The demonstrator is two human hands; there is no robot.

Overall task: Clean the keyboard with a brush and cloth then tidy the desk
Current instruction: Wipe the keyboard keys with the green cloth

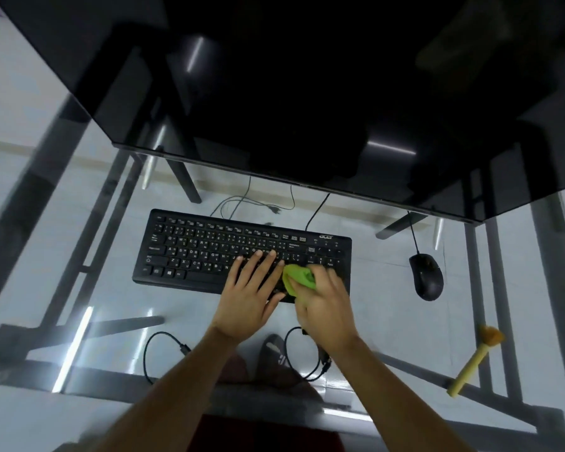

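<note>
A black keyboard (203,252) lies on the glass desk (79,347) in front of a dark monitor. My left hand (250,296) rests flat on the keys right of the middle, fingers spread and holding nothing. My right hand (323,305) is closed on a bunched green cloth (297,278) and presses it onto the keyboard's right part, just beside my left fingertips. A yellow brush (473,362) with a tan bristle head lies on the desk at the far right, away from both hands.
A black mouse (427,277) sits right of the keyboard, its cable running back under the large monitor (307,93). Looped black cables (163,350) lie near the desk's front edge. Through the glass I see the desk's metal frame and a sandal.
</note>
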